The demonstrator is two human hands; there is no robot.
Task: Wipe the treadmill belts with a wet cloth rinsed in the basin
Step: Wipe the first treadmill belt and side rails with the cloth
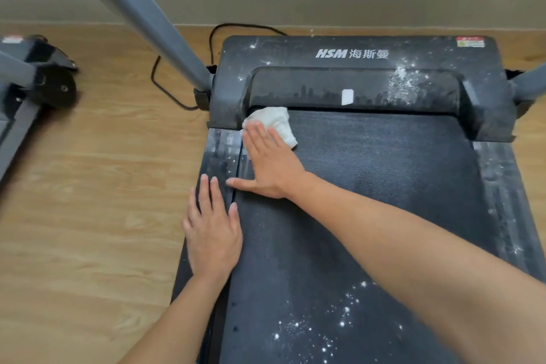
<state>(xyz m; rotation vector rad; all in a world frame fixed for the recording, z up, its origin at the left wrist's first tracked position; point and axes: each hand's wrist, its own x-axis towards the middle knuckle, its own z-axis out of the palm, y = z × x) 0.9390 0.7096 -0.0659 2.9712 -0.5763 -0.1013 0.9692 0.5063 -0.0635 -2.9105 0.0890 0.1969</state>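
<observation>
The right hand [270, 165] presses a white cloth [279, 120] with straight, spread fingers onto the far left corner of the treadmill belt [369, 186], just below the motor cover [295, 52] printed "HSM 海斯曼". The left hand [212, 233] lies flat, fingers straight, on the left side rail [220, 148].

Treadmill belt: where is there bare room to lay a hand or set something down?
Bare: the middle of the belt, between the right hand and the right side rail. White specks dot its near end. Crowded: the far left corner, where the right hand presses the cloth near the left hand.
</observation>
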